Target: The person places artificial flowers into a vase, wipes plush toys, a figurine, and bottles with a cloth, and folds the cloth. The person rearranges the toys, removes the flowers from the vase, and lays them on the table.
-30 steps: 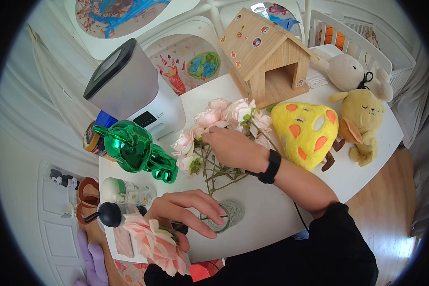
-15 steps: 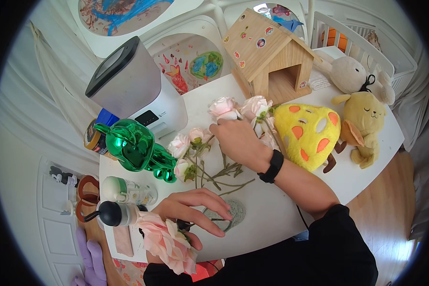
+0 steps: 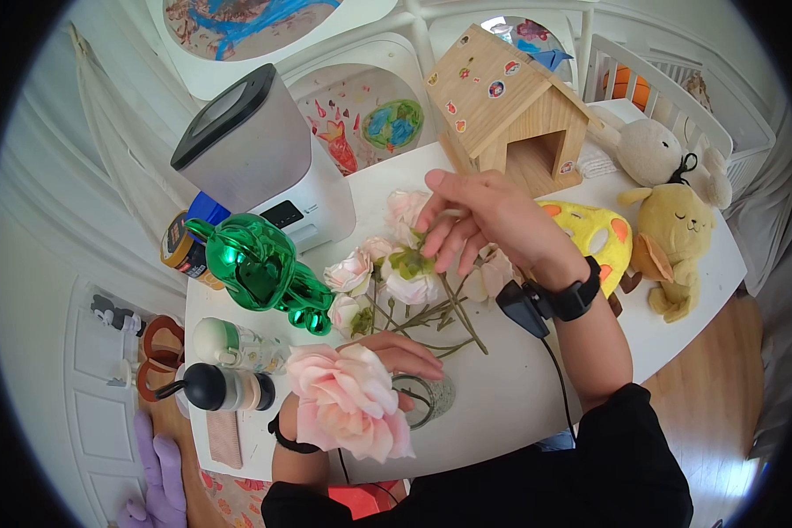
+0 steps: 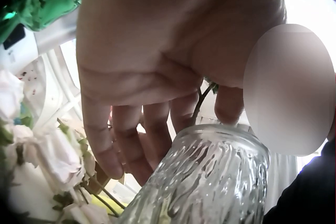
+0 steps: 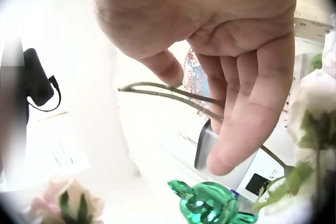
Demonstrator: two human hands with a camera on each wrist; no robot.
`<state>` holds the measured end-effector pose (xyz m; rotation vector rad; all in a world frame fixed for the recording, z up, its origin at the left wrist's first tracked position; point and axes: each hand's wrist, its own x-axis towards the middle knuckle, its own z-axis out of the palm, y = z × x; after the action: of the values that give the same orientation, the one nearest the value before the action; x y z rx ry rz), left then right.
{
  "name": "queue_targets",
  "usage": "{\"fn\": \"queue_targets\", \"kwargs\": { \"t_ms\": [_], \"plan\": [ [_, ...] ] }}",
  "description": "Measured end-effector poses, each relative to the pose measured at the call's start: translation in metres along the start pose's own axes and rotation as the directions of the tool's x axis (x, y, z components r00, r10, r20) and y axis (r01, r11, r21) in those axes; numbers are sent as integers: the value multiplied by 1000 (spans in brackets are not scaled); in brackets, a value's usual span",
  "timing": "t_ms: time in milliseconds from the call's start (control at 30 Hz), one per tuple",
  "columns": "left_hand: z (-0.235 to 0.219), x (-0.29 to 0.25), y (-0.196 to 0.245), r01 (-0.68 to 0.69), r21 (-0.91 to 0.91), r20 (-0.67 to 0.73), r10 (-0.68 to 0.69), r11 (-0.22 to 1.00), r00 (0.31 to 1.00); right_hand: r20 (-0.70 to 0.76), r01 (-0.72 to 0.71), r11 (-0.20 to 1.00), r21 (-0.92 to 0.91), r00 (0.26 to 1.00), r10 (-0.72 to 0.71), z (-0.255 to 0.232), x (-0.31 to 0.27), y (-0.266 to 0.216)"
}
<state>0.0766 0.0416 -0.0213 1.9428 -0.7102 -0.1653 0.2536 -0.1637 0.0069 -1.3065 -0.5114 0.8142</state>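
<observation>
A pale pink rose (image 3: 348, 405) leans in front of my left hand (image 3: 396, 356). Its dark stem (image 4: 197, 106) runs between thumb and fingers into the mouth of a ribbed glass vase (image 4: 210, 176). That hand's fingers hang fairly straight over the vase rim. My right hand (image 3: 497, 216) is raised over the rose pile. Its fingers curl loosely about the green stem (image 5: 173, 94) of another pale rose (image 3: 414, 286), whose bloom hangs head down below the fingertips. More pale roses (image 3: 350, 273) lie with crossed stems on the white table (image 3: 502, 396).
A shiny green bear figure (image 3: 255, 264), a white-and-grey appliance (image 3: 264, 167) and two bottles (image 3: 229, 387) stand left. Behind and right are a wooden house (image 3: 510, 106), a yellow plush (image 3: 603, 242) and plush animals (image 3: 669, 220). A black cable (image 3: 556, 370) trails from my right wrist.
My right hand has lifted and turned palm inward, and a rose has come out of the pile toward me with it. The rose at my left hand has risen and shifted toward the vase.
</observation>
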Motion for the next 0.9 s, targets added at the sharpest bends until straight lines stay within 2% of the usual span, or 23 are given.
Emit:
{"fn": "queue_targets", "kwargs": {
  "t_ms": [67, 133, 200, 233, 267, 333, 367, 433, 467, 533, 633, 667, 700, 733, 767, 833, 900],
  "plan": [
    [-3, 1, -2, -27, -8, 56, 28, 1000, 998, 16, -4, 1000, -15, 1000, 5, -2, -3, -1],
    [-2, 1, -3, -41, -11, 86, 42, 999, 995, 101, 72, 997, 8, 992, -72, -4, -5, 1],
    [4, 0, -5, -71, -4, -41, 70, 997, 997, 147, 107, 994, 18, 983, -109, -8, -6, 1],
    [5, -1, -3, -71, -3, -40, 71, 997, 997, 192, 141, 989, 30, 971, -145, -9, -5, 2],
    [6, -2, 1, -30, -10, -56, 29, 999, 998, 192, 142, 989, 31, 971, -145, -9, -6, 2],
    [6, -2, 8, 12, -19, -70, -13, 1000, 997, 225, 256, 960, 112, 935, -276, -8, -6, 3],
    [5, -2, 10, 43, 22, -62, -42, 999, 997, 224, 255, 960, 113, 935, -275, -6, -7, 4],
    [4, -2, 15, 77, 61, -55, -74, 995, 996, 215, 373, 897, 235, 881, -422, 2, -8, 4],
    [4, -2, 18, 111, 63, -69, -106, 992, 992, 214, 371, 898, 237, 881, -421, 6, -10, 4],
    [-1, -2, 20, 170, 39, -70, -167, 985, 984, 243, 346, 867, 358, 862, -444, 16, -15, 1],
    [-3, -3, 20, 133, 105, -88, -124, 986, 988, 303, 317, 838, 445, 827, -474, 35, -26, 6],
    [-1, -4, 22, 135, 104, -87, -126, 985, 988, 292, 343, 877, 337, 847, -444, 44, -35, 1],
    [2, -7, 26, 219, 88, -130, -207, 972, 970, 290, 342, 877, 339, 848, -443, 50, -38, 6],
    [4, -10, 28, 300, 70, -171, -285, 951, 943, 344, 316, 862, 397, 819, -459, 57, -41, 10],
    [6, -13, 27, 300, 69, -170, -286, 951, 943, 394, 284, 845, 454, 786, -476, 63, -43, 14],
    [5, -23, 24, 364, 124, -217, -333, 923, 918, 386, 320, 862, 393, 794, -471, 69, -48, 15],
    [7, -36, 21, 375, 61, -226, -353, 925, 908, 507, 354, 933, 69, 793, -339, 67, -52, 13]
  ]
}}
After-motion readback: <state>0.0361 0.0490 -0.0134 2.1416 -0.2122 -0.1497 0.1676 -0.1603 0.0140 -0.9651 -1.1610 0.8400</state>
